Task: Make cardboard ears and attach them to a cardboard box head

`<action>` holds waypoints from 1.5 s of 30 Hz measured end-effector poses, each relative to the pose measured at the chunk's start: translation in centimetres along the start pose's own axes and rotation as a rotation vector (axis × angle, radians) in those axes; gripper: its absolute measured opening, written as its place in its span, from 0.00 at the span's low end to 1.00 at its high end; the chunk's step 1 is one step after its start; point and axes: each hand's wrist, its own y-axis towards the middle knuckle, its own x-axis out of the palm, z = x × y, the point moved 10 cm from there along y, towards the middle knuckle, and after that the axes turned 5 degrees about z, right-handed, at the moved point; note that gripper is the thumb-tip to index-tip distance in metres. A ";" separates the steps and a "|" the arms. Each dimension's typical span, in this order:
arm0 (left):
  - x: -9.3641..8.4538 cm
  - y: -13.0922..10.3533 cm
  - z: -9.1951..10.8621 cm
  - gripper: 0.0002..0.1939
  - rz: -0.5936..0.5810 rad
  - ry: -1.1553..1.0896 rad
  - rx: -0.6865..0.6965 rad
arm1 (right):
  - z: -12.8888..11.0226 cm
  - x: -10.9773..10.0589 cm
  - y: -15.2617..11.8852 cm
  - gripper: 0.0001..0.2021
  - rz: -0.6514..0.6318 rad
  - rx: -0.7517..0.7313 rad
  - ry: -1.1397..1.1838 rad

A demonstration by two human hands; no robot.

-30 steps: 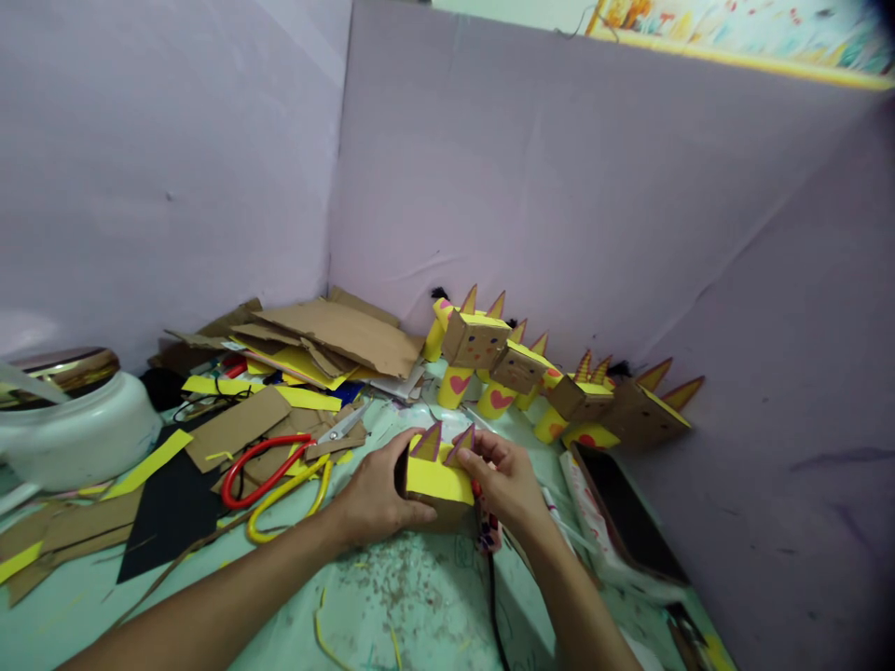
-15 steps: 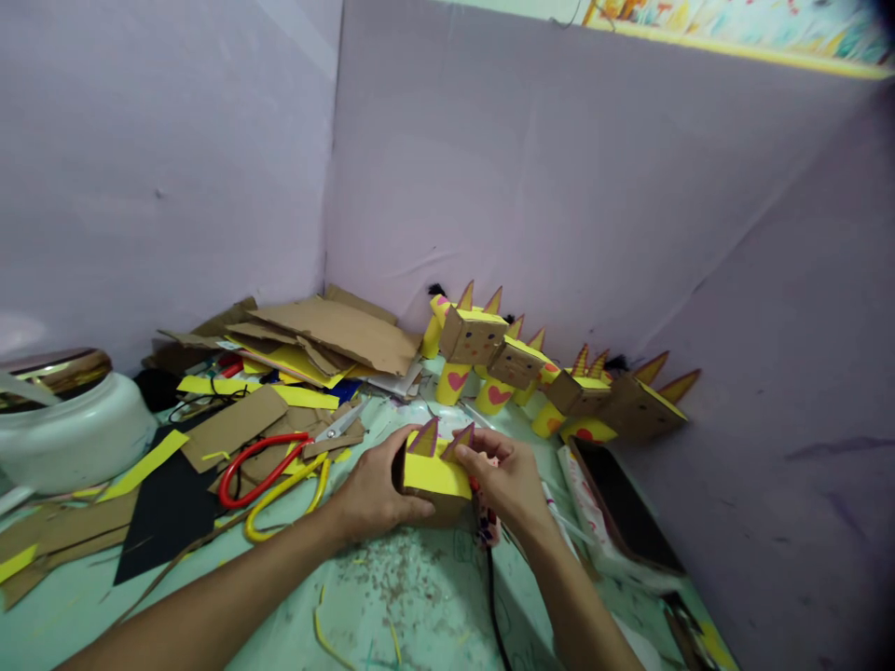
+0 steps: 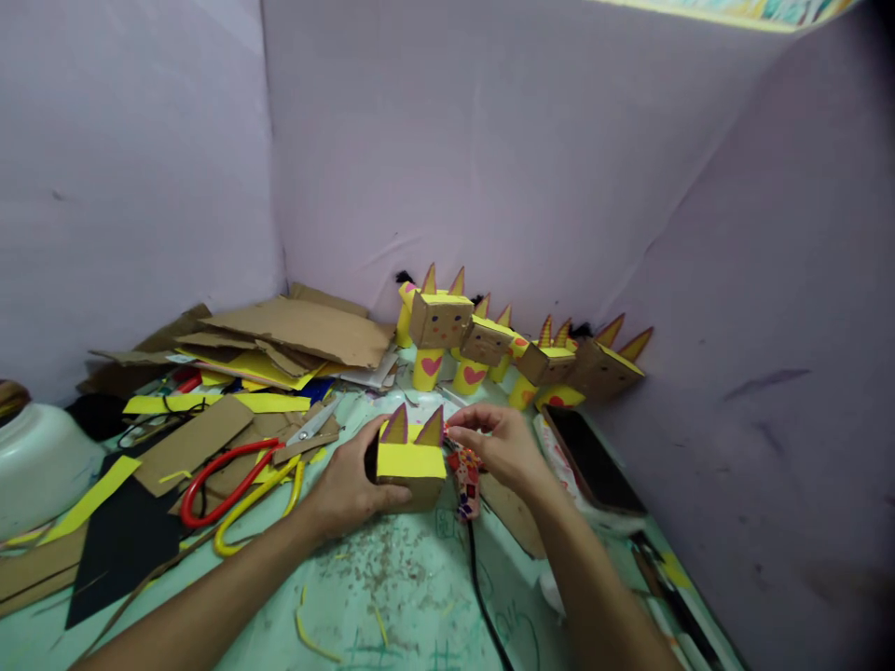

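Note:
My left hand [image 3: 353,480] is wrapped round the left side of a small cardboard box [image 3: 411,471] with a yellow top and two pointed, purple-edged ears. My right hand [image 3: 503,445] is just right of the box, its thumb and forefinger pinched together near the right ear; whatever lies between those fingertips is too small to name. Below that hand lies a patterned glue gun [image 3: 467,480] with a black cord.
Red-handled scissors [image 3: 227,475], yellow-handled scissors [image 3: 258,508] and cardboard scraps [image 3: 300,331] lie left. Finished box-headed figures [image 3: 442,321] stand along the back wall. A dark phone-like slab [image 3: 594,461] is at right, a white pot [image 3: 42,471] far left.
My right hand has drawn back from the right ear to the box's right side. The ear now stands more upright. The camera view has shifted to the right.

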 end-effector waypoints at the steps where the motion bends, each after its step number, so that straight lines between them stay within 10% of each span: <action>1: 0.0 0.0 0.0 0.43 -0.001 -0.009 0.003 | -0.1 0.4 -0.1 0.02 -0.008 0.002 0.004; 30: -0.3 0.1 -0.7 0.51 -0.093 -0.154 -0.009 | 0.0 1.6 -0.2 0.03 -0.022 -0.102 -0.069; 37: -5.4 1.0 1.9 0.20 0.256 0.048 0.071 | -0.4 1.3 -0.4 0.05 -0.046 -0.076 -0.022; 45: -4.0 1.7 2.7 0.08 0.286 0.088 0.115 | 0.2 1.7 -0.3 0.04 -0.050 -0.041 -0.004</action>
